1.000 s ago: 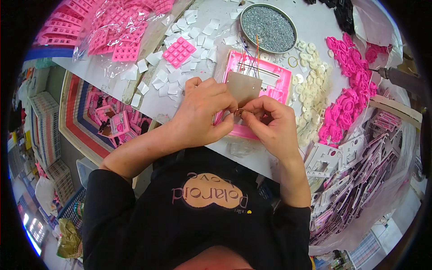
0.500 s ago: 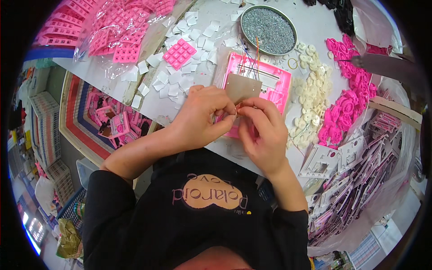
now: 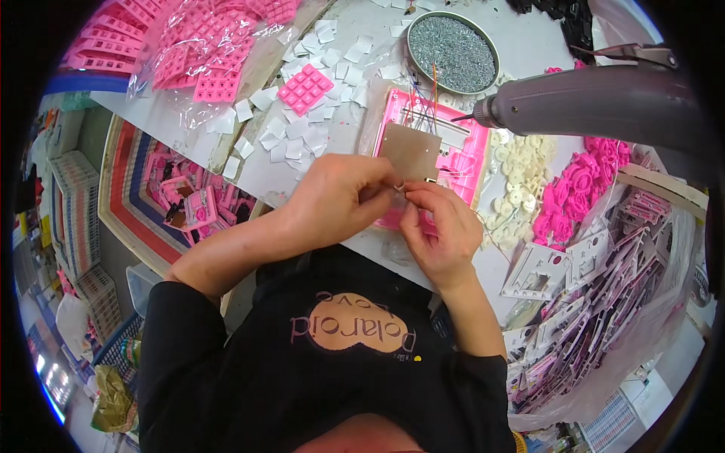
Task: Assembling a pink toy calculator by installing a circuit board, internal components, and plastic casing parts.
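A pink plastic casing (image 3: pixel 477 136) lies on the table in front of me. On it rests a flat brown board (image 3: pixel 410 149), with several thin coloured wires (image 3: pixel 424 102) rising past its far edge. At the board's near edge, my left hand (image 3: pixel 340 196) pinches with thumb and forefinger. My right hand (image 3: pixel 444 230) meets it there, its fingertips pinched too. Something small and thin shows between the two pinches, too small to name. Both hands hover over the casing's near part and hide some of it.
A grey electric screwdriver (image 3: pixel 589 109) hangs over the casing's right side. Behind stands a round tin of screws (image 3: pixel 453 53). White discs (image 3: pixel 521 174) and pink parts (image 3: pixel 574 189) are heaped right; white paper squares (image 3: pixel 294 136) and a pink keypad (image 3: pixel 305 89) lie left.
The hanging screwdriver has swung in from the right, over the casing and the heaped parts. My hands stay together by the board's near edge, their fingers slightly shifted.
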Demonstrator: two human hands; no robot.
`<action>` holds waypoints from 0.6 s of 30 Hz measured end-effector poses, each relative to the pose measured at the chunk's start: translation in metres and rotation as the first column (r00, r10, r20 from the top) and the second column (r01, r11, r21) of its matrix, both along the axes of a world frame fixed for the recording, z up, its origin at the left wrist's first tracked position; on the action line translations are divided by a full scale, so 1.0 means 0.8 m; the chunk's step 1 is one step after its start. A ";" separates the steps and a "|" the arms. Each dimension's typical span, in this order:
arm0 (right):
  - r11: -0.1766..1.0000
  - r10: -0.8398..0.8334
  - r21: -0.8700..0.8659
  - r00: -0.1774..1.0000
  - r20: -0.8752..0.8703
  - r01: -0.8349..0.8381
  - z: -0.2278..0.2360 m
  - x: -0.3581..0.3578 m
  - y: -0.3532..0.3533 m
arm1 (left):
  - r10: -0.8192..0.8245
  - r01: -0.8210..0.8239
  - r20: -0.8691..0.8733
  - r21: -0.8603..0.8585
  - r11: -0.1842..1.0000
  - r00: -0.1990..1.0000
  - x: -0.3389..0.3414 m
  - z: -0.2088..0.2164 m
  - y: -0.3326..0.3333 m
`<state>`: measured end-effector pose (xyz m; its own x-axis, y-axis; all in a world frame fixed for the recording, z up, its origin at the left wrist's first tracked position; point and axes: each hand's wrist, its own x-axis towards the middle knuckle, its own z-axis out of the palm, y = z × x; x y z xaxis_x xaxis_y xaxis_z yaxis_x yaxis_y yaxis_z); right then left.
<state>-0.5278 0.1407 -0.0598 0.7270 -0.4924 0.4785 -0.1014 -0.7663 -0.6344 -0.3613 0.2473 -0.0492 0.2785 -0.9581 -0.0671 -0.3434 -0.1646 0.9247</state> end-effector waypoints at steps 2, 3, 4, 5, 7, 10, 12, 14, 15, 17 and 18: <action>0.998 0.050 -0.024 0.998 -0.037 -0.051 0.006 0.000 0.000 | -0.005 0.017 -0.106 0.112 0.994 0.994 0.006 0.001 -0.002; 0.996 0.074 -0.035 0.996 -0.056 -0.076 0.008 -0.001 0.001 | -0.030 0.056 -0.163 0.157 0.986 0.986 0.012 0.007 -0.006; 0.995 0.091 -0.036 0.994 -0.061 -0.093 0.008 -0.001 0.002 | -0.049 0.093 -0.219 0.199 0.975 0.975 0.018 0.012 -0.009; 0.993 0.107 -0.037 0.992 -0.066 -0.109 0.008 -0.002 0.003 | -0.006 0.112 -0.391 0.248 0.962 0.920 0.022 0.015 -0.012; 0.988 0.140 -0.060 0.987 -0.083 -0.145 0.008 -0.002 0.003 | 0.103 0.176 -0.684 0.325 0.929 0.722 0.029 0.019 -0.019; 0.974 0.185 -0.110 0.977 -0.110 -0.196 0.009 -0.001 -0.004 | 0.010 0.256 -0.657 0.308 0.916 0.754 0.035 0.018 -0.027; 0.967 0.207 -0.126 0.972 -0.113 -0.220 0.010 -0.002 -0.008 | -0.062 0.291 -0.609 0.285 0.913 0.791 0.041 0.015 -0.027; 0.964 0.182 -0.173 0.974 -0.132 -0.204 0.007 -0.003 -0.007 | -0.183 0.293 -0.424 0.211 0.933 0.887 0.040 0.012 -0.024; 0.961 0.168 -0.198 0.976 -0.140 -0.194 0.007 -0.002 -0.007 | -0.251 0.291 -0.244 0.142 0.946 0.937 0.036 0.011 -0.023; 0.956 0.147 -0.228 0.973 -0.179 -0.187 0.007 -0.002 -0.005 | -0.296 0.295 0.084 0.014 0.955 0.952 0.027 0.008 -0.018; 0.954 0.138 -0.235 0.968 -0.208 -0.187 0.007 -0.002 -0.003 | -0.282 0.298 0.218 -0.044 0.953 0.934 0.021 0.003 -0.014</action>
<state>-0.5294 0.1380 -0.0544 0.8754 -0.2413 0.4189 -0.0602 -0.9142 -0.4008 -0.3444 0.2363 -0.0469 -0.0126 -0.9992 0.0378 -0.5502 0.0385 0.8341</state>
